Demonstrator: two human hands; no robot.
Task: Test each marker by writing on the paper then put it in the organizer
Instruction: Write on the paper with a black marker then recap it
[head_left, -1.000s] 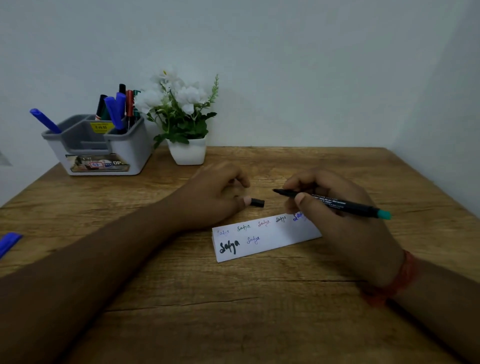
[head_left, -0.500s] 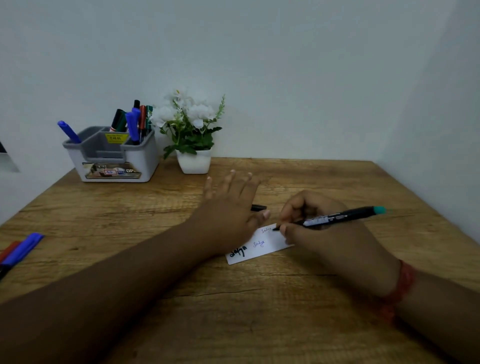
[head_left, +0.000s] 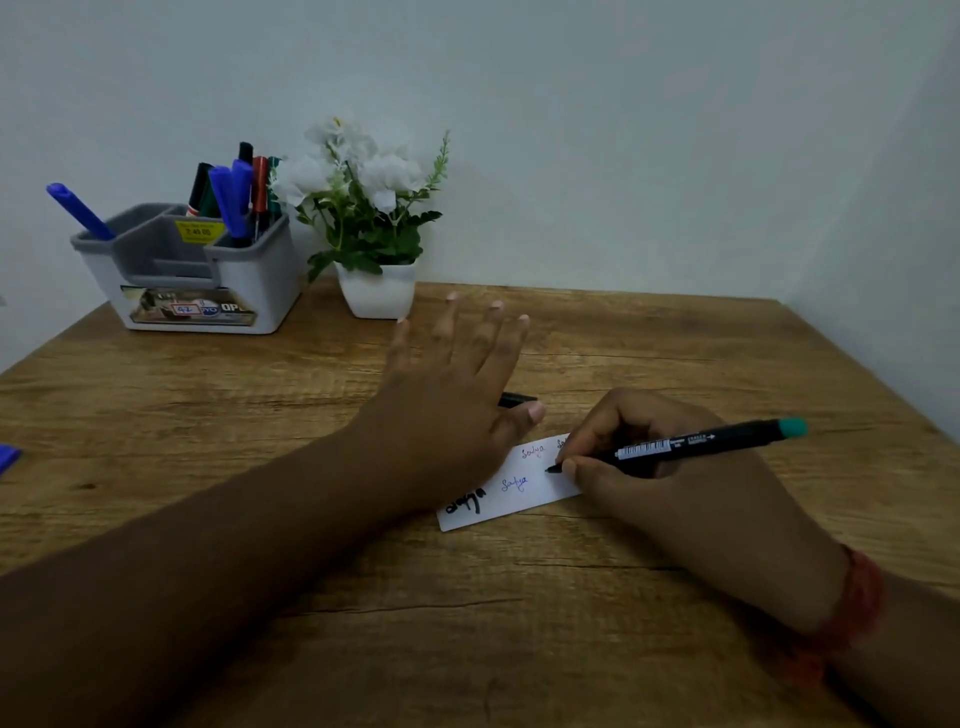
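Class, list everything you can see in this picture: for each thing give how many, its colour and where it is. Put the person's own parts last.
marker: one, black with a teal end, in the right hand, tip on the paper
paper: one white strip with writing, on the table between the hands
cap: one, black, on the table behind the left thumb
organizer: one, grey and white, back left of the table
markers in the organizer: several, blue, black, red and green; exact count unclear
potted plant: one, white flowers, white pot, right of the organizer
blue object: one, at the left edge, cut off
table: one, brown wood
left hand: fingers spread, on the paper's left part
right hand: grips the marker; red wristband
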